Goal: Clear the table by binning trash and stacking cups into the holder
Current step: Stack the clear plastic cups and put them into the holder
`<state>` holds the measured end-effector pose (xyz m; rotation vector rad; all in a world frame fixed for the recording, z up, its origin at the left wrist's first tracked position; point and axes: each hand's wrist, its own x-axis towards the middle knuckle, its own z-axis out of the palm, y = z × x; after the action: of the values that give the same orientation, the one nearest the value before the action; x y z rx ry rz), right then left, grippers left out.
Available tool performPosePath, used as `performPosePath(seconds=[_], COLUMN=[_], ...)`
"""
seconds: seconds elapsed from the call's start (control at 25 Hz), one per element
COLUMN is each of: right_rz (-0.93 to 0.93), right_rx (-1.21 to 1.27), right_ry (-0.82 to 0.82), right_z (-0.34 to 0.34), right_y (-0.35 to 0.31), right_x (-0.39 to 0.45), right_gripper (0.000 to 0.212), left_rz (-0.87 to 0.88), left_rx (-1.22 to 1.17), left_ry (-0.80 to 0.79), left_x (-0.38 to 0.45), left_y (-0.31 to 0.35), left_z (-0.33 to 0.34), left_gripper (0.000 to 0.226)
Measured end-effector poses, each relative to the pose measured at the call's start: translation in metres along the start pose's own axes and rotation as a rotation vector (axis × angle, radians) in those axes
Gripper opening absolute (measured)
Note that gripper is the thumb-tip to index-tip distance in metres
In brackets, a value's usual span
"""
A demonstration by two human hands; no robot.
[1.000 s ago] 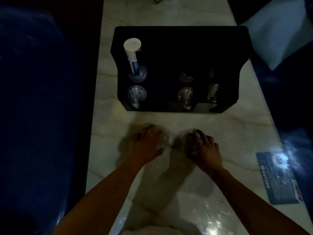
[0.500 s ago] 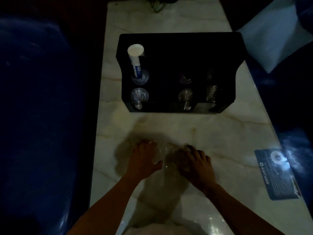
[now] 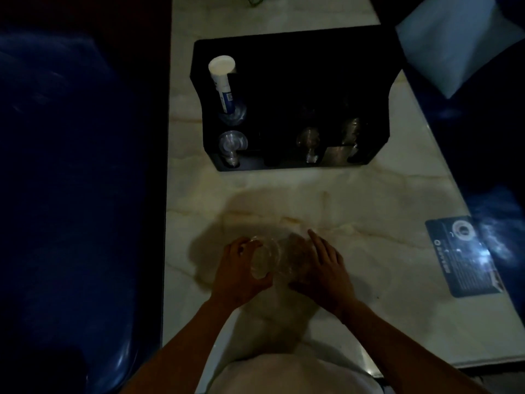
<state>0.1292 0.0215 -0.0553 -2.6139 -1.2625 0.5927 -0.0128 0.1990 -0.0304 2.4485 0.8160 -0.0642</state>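
Two clear plastic cups lie on their sides between my hands, near the front of the marble table (image 3: 369, 200). My left hand (image 3: 238, 268) grips the left clear cup (image 3: 262, 258), whose open mouth faces me. My right hand (image 3: 324, 265) is wrapped around the right clear cup (image 3: 292, 251), which touches or slides into the left one; the dim light hides how deep. Farther back stands the black cup holder (image 3: 295, 52) with several clear cups (image 3: 231, 143) in its front slots.
A white tube with a blue label (image 3: 223, 81) stands in the holder's back left slot. A blue card (image 3: 463, 254) lies at the table's right edge. Dark blue seats flank the table, and a pale cushion (image 3: 454, 38) lies at the back right.
Both hands have drawn back toward me with a cup each, and the two cups have come together, tipped onto their sides.
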Motion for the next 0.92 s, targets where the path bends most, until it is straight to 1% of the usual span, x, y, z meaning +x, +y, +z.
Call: performPosePath(seconds=[0.08, 0.2, 0.32, 0.44, 0.56, 0.92], right_rz=[0.068, 0.192, 0.261, 0.259, 0.251, 0.246], right_rx=[-0.019, -0.031, -0.043, -0.017, -0.006, -0.004], right_ry=[0.022, 0.017, -0.008, -0.009, -0.011, -0.042], right_z=[0.003, 0.010, 0.015, 0.016, 0.014, 0.015], right_y=[0.015, 0.037, 0.043, 0.043, 0.044, 0.045], right_x=[-0.011, -0.031, -0.038, -0.036, -0.036, -0.034], right_gripper=[0.113, 0.107, 0.101, 0.100, 0.101, 0.103], left_rz=[0.052, 0.118, 0.182, 0.222, 0.229, 0.266], left_rx=[0.002, 0.076, 0.165, 0.265, 0.301, 0.262], left_ry=[0.018, -0.004, -0.044, -0.117, -0.137, -0.022], left_x=[0.003, 0.009, 0.016, 0.020, 0.023, 0.018], left_y=[0.007, 0.022, 0.032, 0.040, 0.047, 0.049], left_z=[0.002, 0.007, 0.015, 0.025, 0.029, 0.030], left_gripper=[0.076, 0.073, 0.073, 0.077, 0.079, 0.072])
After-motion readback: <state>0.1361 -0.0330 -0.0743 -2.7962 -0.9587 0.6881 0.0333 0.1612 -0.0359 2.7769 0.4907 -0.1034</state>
